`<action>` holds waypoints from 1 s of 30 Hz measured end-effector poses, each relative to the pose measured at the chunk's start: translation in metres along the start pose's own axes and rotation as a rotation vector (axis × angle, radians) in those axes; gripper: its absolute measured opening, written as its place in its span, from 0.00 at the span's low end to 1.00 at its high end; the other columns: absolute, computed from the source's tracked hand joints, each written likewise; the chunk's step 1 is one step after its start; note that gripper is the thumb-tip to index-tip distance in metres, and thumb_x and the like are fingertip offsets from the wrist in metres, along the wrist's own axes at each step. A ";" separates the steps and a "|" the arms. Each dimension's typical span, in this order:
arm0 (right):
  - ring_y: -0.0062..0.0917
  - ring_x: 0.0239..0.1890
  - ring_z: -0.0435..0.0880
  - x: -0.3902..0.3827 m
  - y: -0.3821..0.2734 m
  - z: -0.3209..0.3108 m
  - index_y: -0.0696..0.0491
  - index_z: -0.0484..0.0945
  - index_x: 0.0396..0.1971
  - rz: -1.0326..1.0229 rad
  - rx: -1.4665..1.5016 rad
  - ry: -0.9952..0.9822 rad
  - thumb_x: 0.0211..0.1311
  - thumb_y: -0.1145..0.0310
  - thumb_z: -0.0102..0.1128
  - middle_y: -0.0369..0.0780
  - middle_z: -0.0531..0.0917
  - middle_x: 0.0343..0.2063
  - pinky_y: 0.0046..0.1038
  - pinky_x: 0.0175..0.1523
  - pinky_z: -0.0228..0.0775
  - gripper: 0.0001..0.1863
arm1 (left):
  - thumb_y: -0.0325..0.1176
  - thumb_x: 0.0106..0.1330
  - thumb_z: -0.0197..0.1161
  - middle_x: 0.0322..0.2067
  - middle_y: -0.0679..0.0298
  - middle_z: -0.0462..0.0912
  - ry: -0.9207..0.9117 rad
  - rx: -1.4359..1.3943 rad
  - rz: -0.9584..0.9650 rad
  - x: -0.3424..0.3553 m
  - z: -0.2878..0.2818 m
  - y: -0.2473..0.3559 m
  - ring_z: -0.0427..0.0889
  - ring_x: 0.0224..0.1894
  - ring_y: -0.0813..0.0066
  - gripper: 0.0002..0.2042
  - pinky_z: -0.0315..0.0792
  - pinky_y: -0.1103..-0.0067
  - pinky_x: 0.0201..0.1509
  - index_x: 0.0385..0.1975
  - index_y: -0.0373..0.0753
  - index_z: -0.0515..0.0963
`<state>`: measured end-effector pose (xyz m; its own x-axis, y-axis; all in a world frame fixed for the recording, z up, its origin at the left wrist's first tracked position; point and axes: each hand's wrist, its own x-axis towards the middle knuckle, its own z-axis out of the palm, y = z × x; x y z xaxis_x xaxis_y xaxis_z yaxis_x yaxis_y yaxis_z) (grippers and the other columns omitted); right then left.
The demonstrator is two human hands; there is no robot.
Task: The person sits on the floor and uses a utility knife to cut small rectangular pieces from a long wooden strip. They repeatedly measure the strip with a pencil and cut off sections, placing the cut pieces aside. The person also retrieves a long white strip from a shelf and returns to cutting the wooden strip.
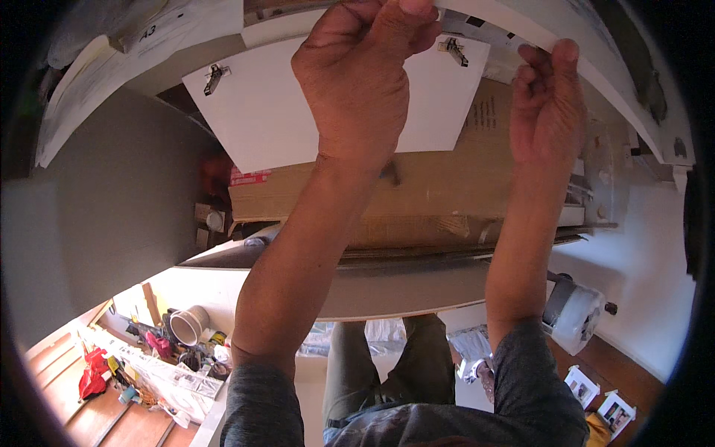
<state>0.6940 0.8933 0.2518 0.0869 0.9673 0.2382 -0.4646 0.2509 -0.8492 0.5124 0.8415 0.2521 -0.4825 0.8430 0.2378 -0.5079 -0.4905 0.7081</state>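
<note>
Both my arms reach up to the top of the view. My left hand [357, 82] is closed, its thumb and curled fingers pinched at the end of a long white strip [514, 21] that shows beside them. Further right, my right hand [551, 108] has its thumb and fingers closed at the lower edge of that same strip. The strip's upper part and its left end are cut off or hidden. Behind my left forearm lies a white panel [275, 104] with a dark metal hinge [215, 78] at its left and another hinge [453, 52] at its right.
A large brown cardboard box [432, 190] lies under the panel. Grey cabinet side [97, 208] stands at left; a white board with pencil marks [160, 33] crosses above it. Below are a bucket [189, 326], scattered tools, a red bag [94, 375] and a clear plastic container [577, 316].
</note>
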 end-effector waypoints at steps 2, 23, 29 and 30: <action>0.20 0.33 0.86 -0.021 -0.008 0.015 0.56 0.85 0.43 -0.008 -0.245 0.081 0.70 0.58 0.73 0.42 0.89 0.39 0.19 0.36 0.78 0.16 | 0.38 0.73 0.73 0.32 0.62 0.86 0.021 0.030 0.003 -0.001 0.002 0.000 0.84 0.35 0.76 0.13 0.82 0.74 0.48 0.36 0.33 0.82; 0.37 0.45 0.81 0.014 -0.064 0.034 0.43 0.89 0.48 -0.971 -1.252 -0.553 0.56 0.64 0.78 0.35 0.83 0.42 0.40 0.52 0.77 0.18 | 0.28 0.73 0.69 0.40 0.58 0.86 0.274 -0.139 -0.265 -0.028 0.052 0.027 0.89 0.43 0.64 0.08 0.88 0.70 0.48 0.44 0.32 0.79; 0.35 0.46 0.81 0.019 -0.079 0.015 0.44 0.88 0.51 -0.884 -1.278 -0.614 0.58 0.65 0.76 0.36 0.83 0.45 0.40 0.52 0.77 0.19 | 0.30 0.72 0.72 0.38 0.57 0.86 0.569 -0.046 -0.272 -0.022 0.081 0.020 0.88 0.40 0.62 0.12 0.89 0.70 0.45 0.46 0.30 0.79; 0.34 0.46 0.82 0.018 -0.086 0.008 0.45 0.88 0.50 -0.924 -1.305 -0.574 0.58 0.64 0.77 0.36 0.84 0.45 0.38 0.52 0.78 0.19 | 0.31 0.72 0.71 0.37 0.56 0.86 0.634 -0.044 -0.258 -0.021 0.082 0.018 0.89 0.40 0.62 0.12 0.89 0.69 0.45 0.47 0.29 0.79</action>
<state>0.7282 0.8885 0.3329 -0.5488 0.4290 0.7175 0.5611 0.8253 -0.0642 0.5721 0.8328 0.3148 -0.6597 0.6483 -0.3802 -0.6852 -0.3111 0.6585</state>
